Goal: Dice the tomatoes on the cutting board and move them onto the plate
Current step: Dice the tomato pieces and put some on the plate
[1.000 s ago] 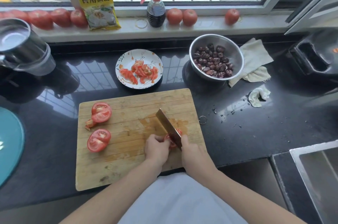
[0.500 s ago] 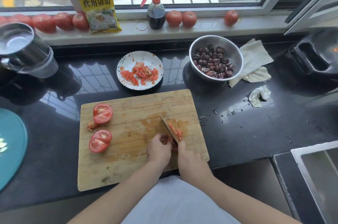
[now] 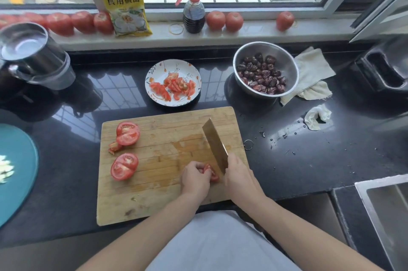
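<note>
Two tomato halves [image 3: 124,151] wait on one cutting board [image 3: 154,202]

Home kitchen: black counter [image 3: 309,160] w/ sink [image 3: 384,208], cutting board [image 3: 159,200], tomatoes on windowsill [image 3: 254,29].

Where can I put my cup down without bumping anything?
Bare counter lies between the cutting board and the sink, though it looks wet. More lies between the pot and the plate. It is crowded around the bowl and cloths.
</note>
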`<state>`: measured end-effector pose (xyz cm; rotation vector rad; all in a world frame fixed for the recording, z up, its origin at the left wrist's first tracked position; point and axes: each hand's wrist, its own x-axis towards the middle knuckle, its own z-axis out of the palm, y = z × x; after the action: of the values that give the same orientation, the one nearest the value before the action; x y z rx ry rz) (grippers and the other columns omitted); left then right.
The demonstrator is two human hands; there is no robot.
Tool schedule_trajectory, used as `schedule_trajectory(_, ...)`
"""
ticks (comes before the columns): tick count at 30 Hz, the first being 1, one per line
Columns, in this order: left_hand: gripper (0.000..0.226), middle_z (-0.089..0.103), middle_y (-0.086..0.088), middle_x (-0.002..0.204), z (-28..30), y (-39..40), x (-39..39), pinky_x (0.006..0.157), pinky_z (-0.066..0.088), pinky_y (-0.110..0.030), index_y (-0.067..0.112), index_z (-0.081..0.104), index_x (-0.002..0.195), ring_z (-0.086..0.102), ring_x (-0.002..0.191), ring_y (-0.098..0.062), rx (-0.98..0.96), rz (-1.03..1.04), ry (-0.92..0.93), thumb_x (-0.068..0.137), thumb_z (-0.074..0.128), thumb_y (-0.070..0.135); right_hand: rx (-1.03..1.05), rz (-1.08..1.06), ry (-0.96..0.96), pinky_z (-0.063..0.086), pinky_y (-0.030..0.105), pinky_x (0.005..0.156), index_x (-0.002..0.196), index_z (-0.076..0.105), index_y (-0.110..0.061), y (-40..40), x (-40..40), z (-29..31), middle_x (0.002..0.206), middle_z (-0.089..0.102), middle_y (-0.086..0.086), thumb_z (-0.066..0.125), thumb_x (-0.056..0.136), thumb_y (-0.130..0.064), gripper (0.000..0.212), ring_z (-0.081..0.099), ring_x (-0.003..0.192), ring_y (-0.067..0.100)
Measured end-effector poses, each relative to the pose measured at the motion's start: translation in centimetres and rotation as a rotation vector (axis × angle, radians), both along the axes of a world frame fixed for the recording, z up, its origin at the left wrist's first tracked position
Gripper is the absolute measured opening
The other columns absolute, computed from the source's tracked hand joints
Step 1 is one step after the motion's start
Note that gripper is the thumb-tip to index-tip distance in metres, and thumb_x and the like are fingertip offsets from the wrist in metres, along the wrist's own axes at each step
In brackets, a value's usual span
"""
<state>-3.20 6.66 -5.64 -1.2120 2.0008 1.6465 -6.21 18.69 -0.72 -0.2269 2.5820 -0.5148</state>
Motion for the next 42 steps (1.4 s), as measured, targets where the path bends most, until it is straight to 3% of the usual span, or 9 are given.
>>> schedule_trajectory(6,0.018,0.071,0.004,0.093,-0.5,-0.4,0.1,0.084,0.057,-0.037,0.021,0.064,0.101,0.067,0.088,-0.014,0.042,0.056,-0.064,0.092,0.079,0.027,0.026,0.161,-0.008,0.028,0.039,0.062,0.089,0.024,-0.027,1.3,2.7,2.5,0.087,0.033,-0.007,0.031,0.096,-0.007,0.022,0.037,0.065,0.022)
schedule_trajectory(9,0.017,0.069,0.005,0.095,-0.7,-0.4,0.0,0.074,0.053,-0.032,0.024,0.062,0.096,0.064,0.086,-0.011,0.030,0.072,-0.083,0.091,0.078,0.027,0.125,0.229,-0.030,0.033,0.039,0.064,0.090,0.015,-0.029,1.1,3.9,3.1,0.092,0.027,-0.007,0.028,0.091,-0.001,0.031,0.044,0.075,0.031)
schedule_trajectory(16,0.012,0.067,0.005,0.093,-0.7,-0.1,-0.2,0.060,0.042,-0.025,0.021,0.063,0.097,0.058,0.079,-0.006,-0.002,0.090,-0.089,0.094,0.074,0.024,0.175,0.245,-0.113,0.039,0.042,0.066,0.100,0.027,-0.021,0.9,4.2,3.8,0.102,0.035,0.000,0.028,0.090,0.000,0.023,0.056,0.086,0.036)
schedule_trajectory(21,0.013,0.068,0.007,0.093,-0.8,-0.1,-0.2,0.071,0.050,-0.031,0.021,0.065,0.097,0.062,0.083,-0.010,-0.022,0.071,-0.096,0.094,0.075,0.029,0.290,0.253,-0.143,0.043,0.041,0.068,0.104,0.031,-0.020,2.1,5.0,4.3,0.108,0.046,0.002,0.029,0.093,-0.003,0.020,0.047,0.075,0.030)
schedule_trajectory(25,0.013,0.073,0.003,0.096,-0.8,0.0,-0.3,0.088,0.058,-0.041,0.024,0.065,0.091,0.068,0.094,-0.024,-0.050,0.067,-0.102,0.091,0.076,0.029,0.215,0.239,-0.087,0.033,0.037,0.063,0.117,0.032,-0.018,0.0,4.4,1.1,0.115,0.046,0.004,0.038,0.095,-0.006,0.025,0.062,0.090,0.032)
schedule_trajectory(29,0.009,0.072,0.001,0.097,-0.5,0.1,-0.4,0.087,0.056,-0.038,0.020,0.066,0.095,0.066,0.095,-0.025,-0.083,0.057,-0.100,0.093,0.074,0.024,0.207,0.257,-0.020,0.034,0.040,0.062,0.126,0.034,-0.015,-1.4,3.4,-0.3,0.124,0.045,0.006,0.041,0.094,-0.003,0.034,0.063,0.092,0.036)
schedule_trajectory(33,0.006,0.069,0.003,0.094,-0.7,0.1,-0.3,0.082,0.053,-0.036,0.018,0.066,0.097,0.064,0.094,-0.024,-0.085,0.043,-0.126,0.096,0.070,0.022,0.267,0.291,-0.062,0.033,0.040,0.062,0.117,0.032,-0.018,2.5,5.2,0.2,0.114,0.045,0.003,0.034,0.093,0.000,0.030,0.062,0.088,0.034)
schedule_trajectory(37,0.007,0.071,0.002,0.094,-0.7,0.3,-0.5,0.082,0.054,-0.037,0.018,0.067,0.098,0.066,0.093,-0.024,-0.098,0.037,-0.120,0.094,0.072,0.022,0.206,0.294,-0.002,0.031,0.031,0.046,0.102,0.034,-0.018,1.7,4.8,0.0,0.090,0.052,0.002,0.064,0.078,-0.002,0.042,0.063,0.058,0.023)
schedule_trajectory(42,0.012,0.069,0.006,0.085,-0.1,0.7,-0.5,0.070,0.048,-0.032,0.020,0.063,0.088,0.066,0.088,-0.021,-0.113,0.059,-0.102,0.095,0.071,0.026,0.006,0.077,-0.065,0.046,0.048,0.074,0.110,0.033,-0.024,-0.6,1.9,-0.9,0.105,0.051,0.002,0.032,0.097,-0.010,0.019,0.057,0.092,0.034)
